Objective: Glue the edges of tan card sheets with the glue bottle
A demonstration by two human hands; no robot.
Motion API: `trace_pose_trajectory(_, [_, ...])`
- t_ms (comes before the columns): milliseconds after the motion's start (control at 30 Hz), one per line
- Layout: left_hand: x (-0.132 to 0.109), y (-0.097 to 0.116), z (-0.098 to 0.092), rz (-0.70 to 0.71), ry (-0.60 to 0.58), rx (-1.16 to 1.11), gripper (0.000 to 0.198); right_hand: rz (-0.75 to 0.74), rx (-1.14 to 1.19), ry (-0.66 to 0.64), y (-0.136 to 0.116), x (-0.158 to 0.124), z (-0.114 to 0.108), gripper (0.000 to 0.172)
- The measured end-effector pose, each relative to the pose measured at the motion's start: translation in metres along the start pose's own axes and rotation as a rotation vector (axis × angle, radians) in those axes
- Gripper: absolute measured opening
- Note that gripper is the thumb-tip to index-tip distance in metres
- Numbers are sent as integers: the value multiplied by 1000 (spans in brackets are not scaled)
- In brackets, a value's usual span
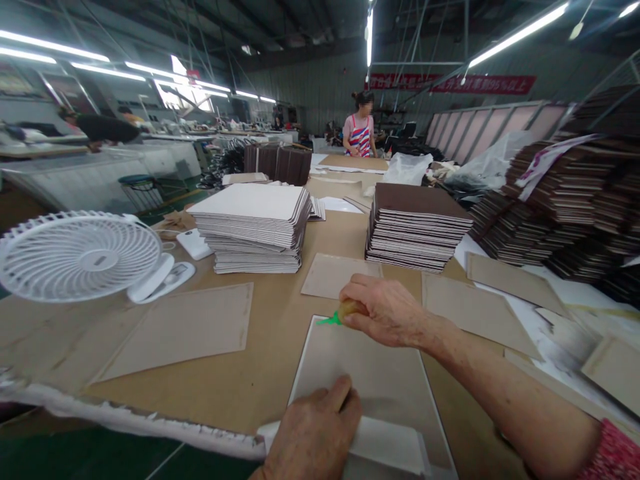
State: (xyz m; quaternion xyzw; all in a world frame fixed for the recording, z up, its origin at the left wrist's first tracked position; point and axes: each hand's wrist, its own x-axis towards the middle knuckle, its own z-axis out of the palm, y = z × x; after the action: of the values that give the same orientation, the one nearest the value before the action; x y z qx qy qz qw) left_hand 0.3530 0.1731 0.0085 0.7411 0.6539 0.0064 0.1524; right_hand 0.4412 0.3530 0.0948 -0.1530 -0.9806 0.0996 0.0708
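Note:
My right hand (383, 310) is closed around a small yellowish squeeze bottle (351, 309) with a green nozzle. The nozzle tip points left, at the far left corner of a flat grey-beige board (380, 373) with white edges. My left hand (317, 427) is over the near part of this board, with bent fingers closed on a white strip (390, 440) that shows on both sides of the hand. The fingertips are partly hidden, and the strip lies across the board's near part.
Behind the board stand a white board stack (250, 203) and a dark brown board stack (420, 200). A white fan (95, 257) and a phone (195, 245) are at left. Loose boards (200, 320) lie on both sides. A person in a striped apron (360, 133) stands at the far end.

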Motion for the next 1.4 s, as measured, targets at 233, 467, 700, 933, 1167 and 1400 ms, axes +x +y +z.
trace_pose_trajectory(233, [1,3,-4,-20,-26,18,50,-65,-80,-34,1,5,-10,8])
trace_pose_trajectory(467, [1,2,-1,-38,-25,27,53,-53,-118,-35,0,1,-9,10])
trace_pose_trajectory(700, [0,3,2,-38,-6,35,59,-45,-125,-54,5,-3,-13,13])
trace_pose_trajectory(933, [1,8,-7,-82,-76,29,62,-82,-143,-36,0,5,-7,9])
trace_pose_trajectory(1167, [-1,3,0,-64,-30,48,63,-90,-178,-76,2,7,-17,10])
trace_pose_trajectory(1400, [-1,4,1,-62,-33,57,62,-72,-199,-86,7,2,-23,11])
